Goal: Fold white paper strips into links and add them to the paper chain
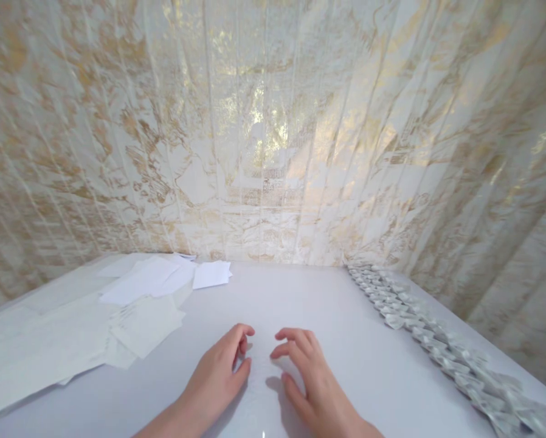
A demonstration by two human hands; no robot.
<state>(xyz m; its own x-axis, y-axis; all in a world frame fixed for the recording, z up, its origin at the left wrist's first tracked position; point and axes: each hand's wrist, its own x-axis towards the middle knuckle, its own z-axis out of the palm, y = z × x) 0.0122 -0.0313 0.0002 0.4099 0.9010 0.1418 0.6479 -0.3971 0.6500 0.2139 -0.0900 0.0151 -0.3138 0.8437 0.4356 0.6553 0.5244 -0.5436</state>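
Note:
Above the white table's near middle is my left hand [225, 368], its fingers loosely curled and the thumb apart from them, with nothing seen in its grasp. My right hand [312, 377] faces it across a small gap, fingers bent and spread, holding nothing. Both cast shadows on the white tabletop [282, 298]. Left of my left hand lie many overlapping white paper sheets [49, 334], with more loose sheets [140, 280] on top. A small stack of white paper pieces [211, 275] sits beyond it. Rows of folded paper pieces [437, 344] run along the right side.
A wall covering [264, 182] with a gold and white pattern rises behind the table. It continues along the right [505, 243], close to the table's edge. Some sheets on the left reach the table's far edge.

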